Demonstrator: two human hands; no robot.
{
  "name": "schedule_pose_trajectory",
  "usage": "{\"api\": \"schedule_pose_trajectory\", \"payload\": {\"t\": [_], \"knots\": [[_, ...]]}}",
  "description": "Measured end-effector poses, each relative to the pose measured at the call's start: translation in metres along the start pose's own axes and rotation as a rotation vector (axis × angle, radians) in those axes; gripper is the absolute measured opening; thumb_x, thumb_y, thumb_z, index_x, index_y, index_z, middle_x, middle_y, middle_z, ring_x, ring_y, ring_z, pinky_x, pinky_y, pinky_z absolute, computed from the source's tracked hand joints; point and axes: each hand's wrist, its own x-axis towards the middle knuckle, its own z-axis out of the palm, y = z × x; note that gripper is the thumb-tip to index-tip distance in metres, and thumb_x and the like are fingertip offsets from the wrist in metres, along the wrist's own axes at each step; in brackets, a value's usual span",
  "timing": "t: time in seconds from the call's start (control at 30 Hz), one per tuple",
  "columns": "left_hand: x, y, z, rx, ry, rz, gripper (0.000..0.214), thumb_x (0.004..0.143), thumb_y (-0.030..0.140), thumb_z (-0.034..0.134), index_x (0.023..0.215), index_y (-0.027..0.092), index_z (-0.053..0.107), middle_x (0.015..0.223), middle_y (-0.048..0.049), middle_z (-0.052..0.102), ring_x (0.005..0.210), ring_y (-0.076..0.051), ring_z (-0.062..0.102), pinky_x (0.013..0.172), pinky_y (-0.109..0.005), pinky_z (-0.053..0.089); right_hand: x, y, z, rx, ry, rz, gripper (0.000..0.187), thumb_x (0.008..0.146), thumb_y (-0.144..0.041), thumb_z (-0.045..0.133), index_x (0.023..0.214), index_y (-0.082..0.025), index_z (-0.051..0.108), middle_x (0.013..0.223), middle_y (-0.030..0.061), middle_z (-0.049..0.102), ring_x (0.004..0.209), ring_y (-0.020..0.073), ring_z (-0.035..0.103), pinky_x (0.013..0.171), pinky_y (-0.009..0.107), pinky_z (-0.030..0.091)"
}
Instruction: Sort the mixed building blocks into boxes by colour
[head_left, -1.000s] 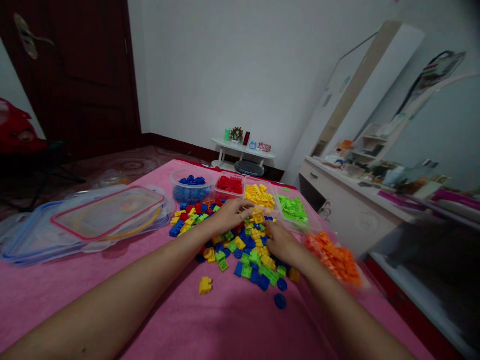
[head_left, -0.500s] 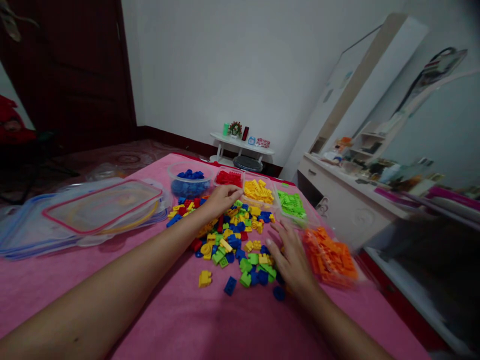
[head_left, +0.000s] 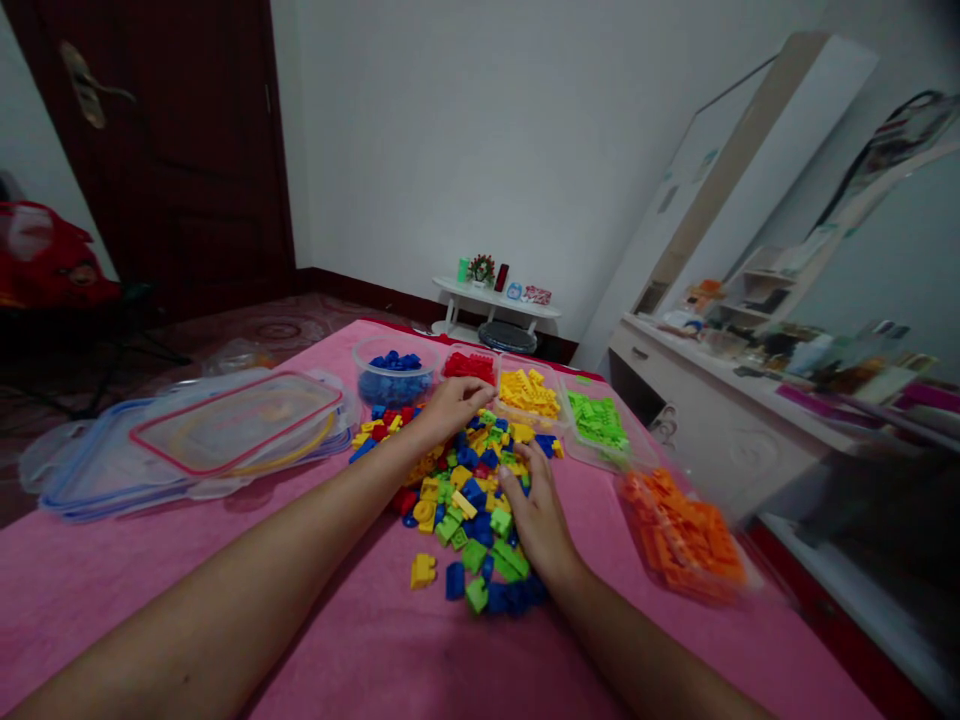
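A heap of mixed toy building bricks [head_left: 465,490] in blue, yellow, green and red lies on the pink cloth between my hands. Over the far side of the heap, just in front of the red bricks' container, is my left hand [head_left: 456,405]; its fingers are loosely bent with nothing visible in them. My right hand [head_left: 538,510] rests against the heap's right side, fingers spread and touching bricks. Its palm side is hidden. A single yellow brick [head_left: 423,571] lies at the near edge.
Behind the heap stand clear containers of blue bricks [head_left: 395,378], red bricks [head_left: 469,367], yellow bricks [head_left: 529,393] and green bricks [head_left: 598,420]. Orange bricks [head_left: 682,535] fill another at the right. Stacked lids [head_left: 240,425] lie left on the pink cloth [head_left: 360,620].
My right hand has moved left against the heap, pushing bricks at its right and near edge closer together. My left hand stays over the far side. The view has shifted slightly.
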Motion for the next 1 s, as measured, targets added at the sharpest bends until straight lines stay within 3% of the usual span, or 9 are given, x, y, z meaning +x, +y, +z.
{"api": "schedule_pose_trajectory", "payload": {"t": [0.17, 0.37, 0.53, 0.63, 0.73, 0.83, 1.0], "knots": [[0.009, -0.009, -0.013, -0.067, 0.020, -0.003, 0.035, 0.080, 0.038, 0.050, 0.088, 0.010, 0.069, 0.082, -0.0058, 0.069, 0.076, -0.016, 0.062, 0.069, -0.023, 0.046, 0.021, -0.031, 0.011, -0.083, -0.064, -0.081, 0.042, 0.083, -0.036, 0.049, 0.121, -0.017, 0.050, 0.134, 0.0107, 0.046, 0.129, 0.0232, 0.035, 0.107, 0.041, 0.027], [0.013, -0.005, -0.036, -0.019, -0.067, -0.064, 0.033, 0.076, 0.036, 0.053, 0.086, 0.008, 0.069, 0.073, -0.0049, 0.067, 0.064, -0.012, 0.058, 0.058, -0.020, 0.042, 0.067, -0.067, -0.008, -0.284, -0.416, -0.166, 0.028, 0.076, -0.028, 0.056, 0.101, -0.021, 0.066, 0.100, 0.0045, 0.068, 0.093, 0.0204, 0.060, 0.080, 0.031, 0.044], [0.008, 0.006, -0.050, 0.219, -0.366, -0.149, 0.024, 0.070, 0.026, 0.059, 0.085, 0.011, 0.071, 0.070, -0.0025, 0.068, 0.061, -0.012, 0.057, 0.053, -0.018, 0.040, 0.088, -0.070, -0.022, -0.384, -0.460, -0.188, 0.019, 0.069, -0.016, 0.059, 0.082, -0.022, 0.070, 0.085, 0.0008, 0.070, 0.079, 0.0160, 0.062, 0.066, 0.024, 0.042], [0.002, 0.020, -0.049, 0.402, -0.604, -0.144, 0.030, 0.063, 0.023, 0.067, 0.091, 0.013, 0.071, 0.077, -0.0027, 0.070, 0.064, -0.012, 0.059, 0.054, -0.017, 0.040, 0.081, -0.066, -0.024, -0.475, -0.538, -0.205, 0.021, 0.066, -0.023, 0.064, 0.086, -0.024, 0.070, 0.086, 0.0001, 0.070, 0.081, 0.0170, 0.063, 0.064, 0.024, 0.041], [-0.005, 0.035, -0.042, 0.664, -0.721, -0.059, 0.046, 0.056, 0.028, 0.074, 0.100, 0.019, 0.070, 0.087, -0.0032, 0.071, 0.070, -0.015, 0.060, 0.057, -0.019, 0.041, 0.071, -0.069, -0.024, -0.690, -0.528, -0.228, 0.031, 0.065, -0.029, 0.068, 0.096, -0.028, 0.069, 0.093, 0.0013, 0.070, 0.089, 0.0215, 0.063, 0.066, 0.027, 0.040], [-0.010, 0.042, -0.033, 0.816, -0.703, -0.025, 0.048, 0.052, 0.032, 0.078, 0.098, 0.023, 0.071, 0.091, -0.0037, 0.071, 0.076, -0.018, 0.061, 0.060, -0.022, 0.041, 0.067, -0.072, -0.025, -0.855, -0.520, -0.209, 0.034, 0.066, -0.029, 0.067, 0.099, -0.028, 0.068, 0.095, 0.0046, 0.070, 0.092, 0.0248, 0.062, 0.066, 0.028, 0.040], [-0.014, 0.033, -0.022, 0.712, -0.490, -0.022, 0.020, 0.049, 0.025, 0.079, 0.068, 0.022, 0.073, 0.067, -0.0018, 0.068, 0.059, -0.016, 0.058, 0.055, -0.023, 0.039, 0.071, -0.061, -0.030, -0.807, -0.542, -0.156, 0.019, 0.066, -0.032, 0.064, 0.083, -0.023, 0.067, 0.082, 0.0049, 0.068, 0.078, 0.0214, 0.062, 0.057, 0.026, 0.034]]}}
